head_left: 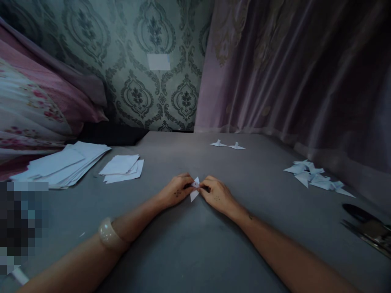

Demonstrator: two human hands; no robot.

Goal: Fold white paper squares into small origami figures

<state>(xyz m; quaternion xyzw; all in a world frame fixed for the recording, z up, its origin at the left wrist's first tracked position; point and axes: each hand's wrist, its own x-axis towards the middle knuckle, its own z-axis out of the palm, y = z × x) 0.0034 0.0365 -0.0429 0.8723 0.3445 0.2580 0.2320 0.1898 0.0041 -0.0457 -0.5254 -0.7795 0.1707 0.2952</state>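
Observation:
Between my two hands, near the middle of the grey surface, is a small folded white paper [194,195] with pointed ends. My left hand [179,190] pinches its left side between thumb and fingers. From the other side my right hand [216,193] grips it the same way, and the fingertips of both hands nearly meet. One point of the paper sticks up above the fingers and another hangs below them. The creases under my fingertips are hidden. A pale bangle circles my left wrist.
Square white papers [122,167] lie to the left, beside a larger stack of sheets [70,162]. Two folded paper figures [236,146] stand at the back. Several more folded figures [317,176] are heaped at the right, with a dark object [365,215] nearer the edge. Curtains border the right.

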